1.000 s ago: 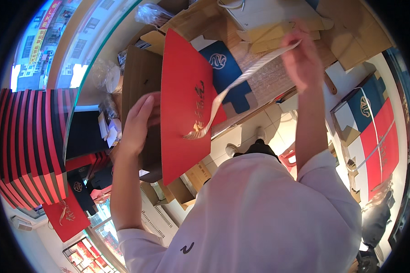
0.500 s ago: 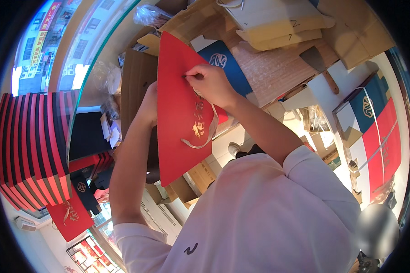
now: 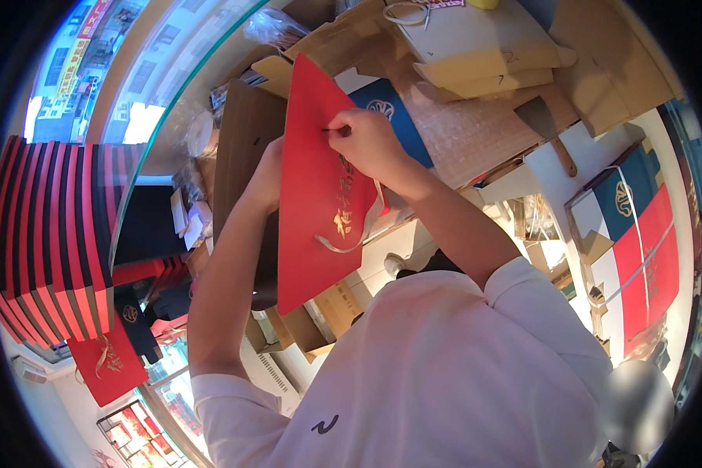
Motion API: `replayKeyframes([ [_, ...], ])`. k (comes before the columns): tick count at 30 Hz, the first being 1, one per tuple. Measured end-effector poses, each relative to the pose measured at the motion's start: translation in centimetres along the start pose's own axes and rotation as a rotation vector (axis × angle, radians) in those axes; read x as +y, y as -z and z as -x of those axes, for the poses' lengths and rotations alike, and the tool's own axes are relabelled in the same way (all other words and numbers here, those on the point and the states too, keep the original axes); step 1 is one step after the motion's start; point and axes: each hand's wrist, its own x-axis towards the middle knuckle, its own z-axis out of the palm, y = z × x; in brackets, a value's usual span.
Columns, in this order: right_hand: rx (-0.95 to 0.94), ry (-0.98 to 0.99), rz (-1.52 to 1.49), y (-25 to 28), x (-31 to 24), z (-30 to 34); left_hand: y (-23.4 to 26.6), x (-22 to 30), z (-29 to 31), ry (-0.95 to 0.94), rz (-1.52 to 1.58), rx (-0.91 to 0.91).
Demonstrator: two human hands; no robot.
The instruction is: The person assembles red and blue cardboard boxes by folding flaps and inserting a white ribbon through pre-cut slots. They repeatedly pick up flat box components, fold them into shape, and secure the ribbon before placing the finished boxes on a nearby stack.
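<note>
A red paper bag (image 3: 312, 195) with gold lettering stands tilted in front of me. My left hand (image 3: 269, 173) reaches behind its left edge, and the bag hides its fingers. On the bag's front, my right hand (image 3: 365, 140) is closed in a pinch, its fingertips at a small dark spot near the upper part. What the pinch holds is too small to make out. A pale ribbon (image 3: 343, 248) hangs in a loop across the lettering, below my right hand.
Behind the bag lie a dark blue bag (image 3: 402, 117) and an open cardboard box (image 3: 238, 148) on a wooden table (image 3: 476, 117). A scraper (image 3: 550, 132) rests at the table's right edge. Tied bags (image 3: 639, 249) stand right; stacked red-and-black boxes (image 3: 51, 242) stand left.
The bag and both hands appear slightly farther right, as the whole view has shifted a little. My right hand keeps its pinch at the same part of the bag.
</note>
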Motion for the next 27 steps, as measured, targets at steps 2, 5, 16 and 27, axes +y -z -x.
replayKeyframes([
  [2,-0.011,-0.067,-0.069,-0.2,0.1,0.1,0.2,-0.4,-0.1,-0.016,0.024,-0.015],
  [5,-0.042,-0.149,-0.130,-0.3,0.2,0.4,0.1,-0.3,0.0,-0.021,0.094,-0.024],
  [16,-0.063,0.010,0.047,0.2,0.1,-0.1,-0.2,-0.4,-0.5,-0.020,0.076,-0.014],
  [27,-0.252,0.172,0.279,1.0,-0.6,-1.7,-0.8,-1.0,-2.2,0.093,0.664,-0.043],
])
